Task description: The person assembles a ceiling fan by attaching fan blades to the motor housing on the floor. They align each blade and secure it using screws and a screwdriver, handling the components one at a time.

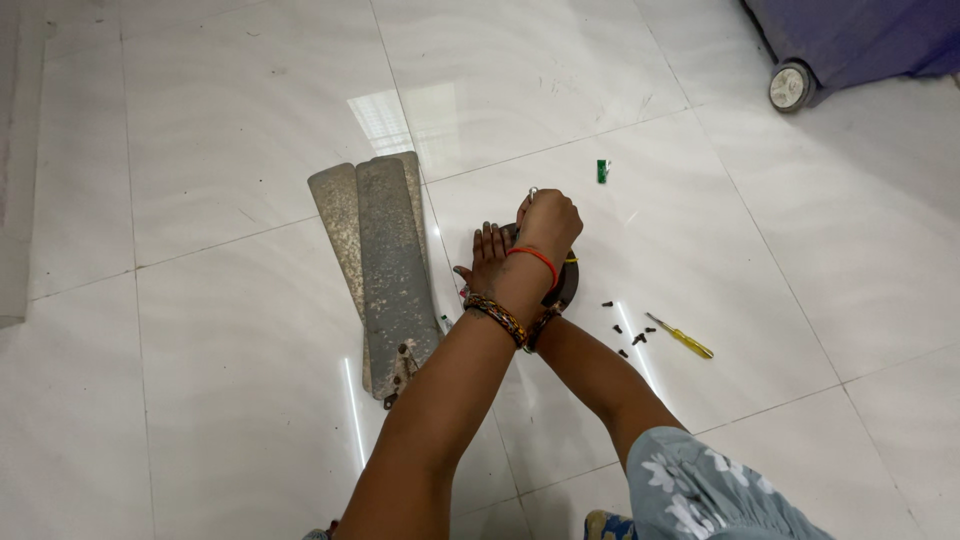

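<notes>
Directly under right hand [549,222]: motor housing [566,285].

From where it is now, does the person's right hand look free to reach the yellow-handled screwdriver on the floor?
Probably not at once: the right hand lies flat on the dark round part, under the crossing left forearm. The yellow-handled screwdriver itself lies uncovered on the tile.

Bright, sharp view; window glare on floor tiles [400,120].
</notes>
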